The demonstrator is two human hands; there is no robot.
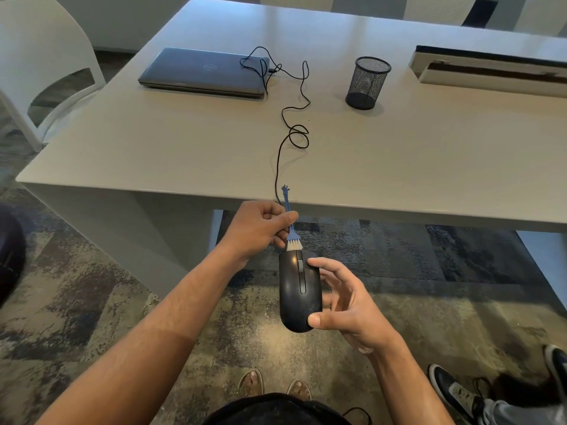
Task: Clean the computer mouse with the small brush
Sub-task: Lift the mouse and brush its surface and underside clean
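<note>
Mouse (pixel 299 291) position: held in the air in front of the near edge of the desk (pixel 153 142), above the carpet (pixel 460 286), buttons facing up and its front end pointing toward the desk. The right hand (pixel 346 302) grips it from the right side, with the thumb curled against the rear end and a fingertip on the right button next to the scroll wheel; the remaining fingers are spread loosely beside the body.

The left hand (pixel 260 228) pinches the blue handle of the small brush (pixel 291 227) between thumb and curled fingers. The brush is close to upright, with the white bristles pointing down and touching the front edge of the mouse. The upper end of the handle is shaped like a tiny hand and overlaps the near desk edge in this view.

The black cable (pixel 294 130) runs from the near edge across the desk in several loops to a closed laptop (pixel 204 72) near the far left corner. A black mesh pen cup (pixel 366 82) stands to the right of the cable, and a long white box (pixel 491 72) lies toward the far right edge.
</note>
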